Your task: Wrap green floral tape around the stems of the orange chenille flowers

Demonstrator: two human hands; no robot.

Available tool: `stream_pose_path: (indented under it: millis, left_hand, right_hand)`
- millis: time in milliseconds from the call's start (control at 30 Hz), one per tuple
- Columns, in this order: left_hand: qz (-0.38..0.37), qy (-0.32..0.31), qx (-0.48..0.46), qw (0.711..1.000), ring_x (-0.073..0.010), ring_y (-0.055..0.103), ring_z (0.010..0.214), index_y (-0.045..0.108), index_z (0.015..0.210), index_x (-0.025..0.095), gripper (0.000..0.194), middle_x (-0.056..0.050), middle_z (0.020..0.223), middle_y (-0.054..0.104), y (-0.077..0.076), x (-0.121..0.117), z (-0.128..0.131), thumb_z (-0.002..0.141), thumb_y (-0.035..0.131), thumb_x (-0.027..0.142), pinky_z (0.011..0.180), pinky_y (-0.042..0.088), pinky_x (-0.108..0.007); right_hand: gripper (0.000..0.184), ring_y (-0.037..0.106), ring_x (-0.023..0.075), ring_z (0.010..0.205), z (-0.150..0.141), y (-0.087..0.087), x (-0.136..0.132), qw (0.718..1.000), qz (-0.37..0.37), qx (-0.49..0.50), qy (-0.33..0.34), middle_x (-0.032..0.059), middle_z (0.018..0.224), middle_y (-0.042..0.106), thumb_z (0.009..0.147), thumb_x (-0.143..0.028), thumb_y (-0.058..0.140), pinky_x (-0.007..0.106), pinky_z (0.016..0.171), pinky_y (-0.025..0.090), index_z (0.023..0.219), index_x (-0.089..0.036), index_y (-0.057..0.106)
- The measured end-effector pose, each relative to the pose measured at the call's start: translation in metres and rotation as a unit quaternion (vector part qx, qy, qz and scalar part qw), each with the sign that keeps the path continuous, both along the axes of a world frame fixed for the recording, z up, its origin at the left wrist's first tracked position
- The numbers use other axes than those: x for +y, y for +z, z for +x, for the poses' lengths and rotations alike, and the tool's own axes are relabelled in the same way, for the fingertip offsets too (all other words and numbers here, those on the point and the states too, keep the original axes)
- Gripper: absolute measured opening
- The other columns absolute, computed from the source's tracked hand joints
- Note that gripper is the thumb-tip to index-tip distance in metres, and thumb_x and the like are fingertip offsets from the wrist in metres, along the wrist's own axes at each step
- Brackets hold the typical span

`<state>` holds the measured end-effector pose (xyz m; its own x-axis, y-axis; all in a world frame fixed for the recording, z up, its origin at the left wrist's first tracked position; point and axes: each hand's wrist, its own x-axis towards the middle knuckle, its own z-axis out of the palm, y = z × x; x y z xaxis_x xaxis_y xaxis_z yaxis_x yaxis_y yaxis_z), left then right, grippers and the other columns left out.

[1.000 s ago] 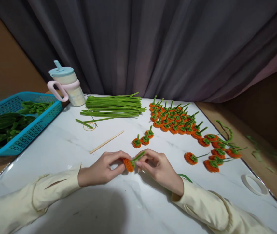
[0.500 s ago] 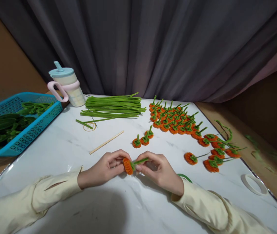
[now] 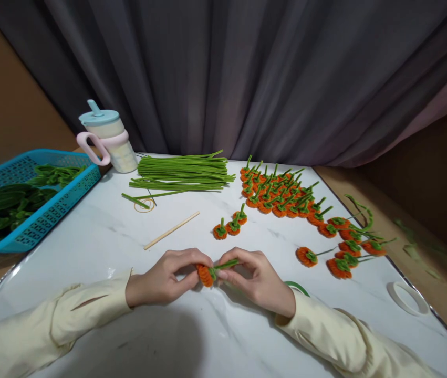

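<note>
Between my hands is a small orange pipe-cleaner pumpkin [image 3: 205, 275] with a green leafy top and a green stem pointing right. My left hand [image 3: 170, 275] grips its orange body between thumb and fingers. My right hand [image 3: 252, 275] pinches the green stem near its base. Just beyond my hands, a few finished-looking orange pumpkins with upright stems [image 3: 233, 227] stand on the white table [image 3: 160, 331]. A thin wooden stick [image 3: 172, 230] lies beyond my left hand.
Green pipe cleaners [image 3: 184, 170] lie at the back, by a lidded cup [image 3: 108, 142]. A blue basket [image 3: 30, 236] with green pieces stands left. Many pumpkins [image 3: 278, 197] crowd the back right; several with thin wires [image 3: 339, 268] lie right, near a white tape roll [image 3: 407, 299].
My left fingers have shifted slightly over the top of the pumpkin, covering more of it. The pumpkin has tilted a little and sits slightly lower. My right hand still pinches the stem.
</note>
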<state>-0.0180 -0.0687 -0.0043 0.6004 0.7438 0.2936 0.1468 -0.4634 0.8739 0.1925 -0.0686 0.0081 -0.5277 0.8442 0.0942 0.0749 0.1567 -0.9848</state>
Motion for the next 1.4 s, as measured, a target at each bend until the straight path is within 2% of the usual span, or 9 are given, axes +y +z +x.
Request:
stream_pose_path:
  millis: [233,400,600,933,1000,1067,1133,1233,1400]
  left_hand:
    - [-0.098,0.015,-0.021,0.995,-0.0095,0.057,0.063,0.058,0.092,0.013,0.014,-0.005,0.081,0.061,0.004,0.0,0.0,0.083,0.047,0.012,0.059,0.047,-0.021]
    - [-0.212,0.025,-0.077,0.974,-0.0092,0.056,0.064,0.056,0.09,0.015,0.009,-0.002,0.078,0.059,0.002,-0.001,0.002,0.084,0.054,0.02,0.059,0.046,-0.02]
    - [-0.297,-0.001,-0.129,0.946,-0.0092,0.057,0.064,0.054,0.088,0.015,0.014,0.0,0.073,0.06,0.007,-0.004,0.006,0.085,0.058,0.028,0.061,0.045,-0.021]
    - [-0.399,-0.036,-0.164,0.901,-0.0121,0.062,0.063,0.053,0.088,0.015,0.019,-0.002,0.074,0.064,0.004,-0.003,0.007,0.085,0.06,0.032,0.063,0.049,-0.026]
    - [-0.389,-0.035,-0.174,0.904,-0.0123,0.062,0.063,0.052,0.091,0.016,0.019,-0.002,0.075,0.063,0.002,-0.002,0.006,0.086,0.058,0.033,0.063,0.049,-0.026]
    - [-0.347,-0.029,-0.165,0.923,-0.012,0.061,0.064,0.052,0.096,0.016,0.019,-0.002,0.076,0.062,0.001,-0.001,0.003,0.088,0.056,0.033,0.063,0.049,-0.025]
    - [-0.267,-0.017,-0.13,0.955,-0.0123,0.06,0.07,0.051,0.101,0.016,0.018,-0.004,0.082,0.062,0.0,0.0,0.0,0.089,0.053,0.029,0.064,0.049,-0.023]
    - [-0.118,0.006,-0.066,0.991,-0.014,0.061,0.08,0.05,0.106,0.016,0.017,-0.007,0.093,0.062,-0.004,0.001,-0.005,0.089,0.049,0.018,0.069,0.05,-0.023]
    - [0.061,0.024,0.012,0.998,-0.0145,0.063,0.087,0.045,0.114,0.018,0.033,-0.009,0.104,0.061,-0.012,-0.001,-0.009,0.085,0.041,0.005,0.075,0.052,-0.023]
  right_hand:
    - [0.017,0.064,0.0157,0.063,0.0,0.0,0.001,1.0,0.007,-0.003,0.014,0.0079,0.068,0.068,0.083,-0.03,0.06,0.026,0.061,0.05,0.084,-0.013,0.059]
    - [0.014,0.059,0.0128,0.058,0.0,-0.001,0.001,0.998,0.053,-0.022,-0.004,0.0058,0.067,0.066,0.081,-0.026,0.062,0.023,0.057,0.047,0.085,-0.013,0.061]
    - [0.009,0.062,0.0116,0.059,-0.001,0.0,0.0,0.996,0.084,-0.01,0.002,0.0039,0.067,0.068,0.083,-0.023,0.06,0.02,0.057,0.049,0.082,-0.014,0.06]
    - [0.013,0.06,0.0132,0.064,0.0,-0.002,-0.004,0.965,0.258,-0.032,-0.022,0.0066,0.073,0.066,0.085,-0.013,0.05,0.023,0.06,0.048,0.084,-0.015,0.062]
    - [0.01,0.06,0.0137,0.064,-0.001,-0.002,-0.004,0.975,0.22,-0.034,-0.022,0.007,0.073,0.067,0.085,-0.016,0.053,0.024,0.06,0.048,0.083,-0.015,0.063]
    - [0.007,0.062,0.0141,0.063,-0.001,-0.002,-0.003,0.992,0.12,-0.019,-0.023,0.0065,0.072,0.068,0.085,-0.021,0.057,0.025,0.06,0.049,0.083,-0.015,0.061]
    - [0.011,0.064,0.0144,0.063,-0.001,-0.002,-0.001,0.999,-0.014,0.033,-0.01,0.0056,0.07,0.069,0.083,-0.025,0.062,0.025,0.062,0.051,0.085,-0.015,0.059]
    - [0.021,0.065,0.0135,0.06,-0.002,-0.002,0.002,0.978,-0.169,0.123,0.022,0.003,0.066,0.068,0.078,-0.028,0.069,0.025,0.062,0.052,0.088,-0.015,0.054]
    - [0.03,0.064,0.011,0.056,-0.001,-0.004,0.003,0.958,-0.228,0.164,0.055,0.0009,0.063,0.068,0.074,-0.028,0.074,0.022,0.058,0.051,0.089,-0.016,0.05]
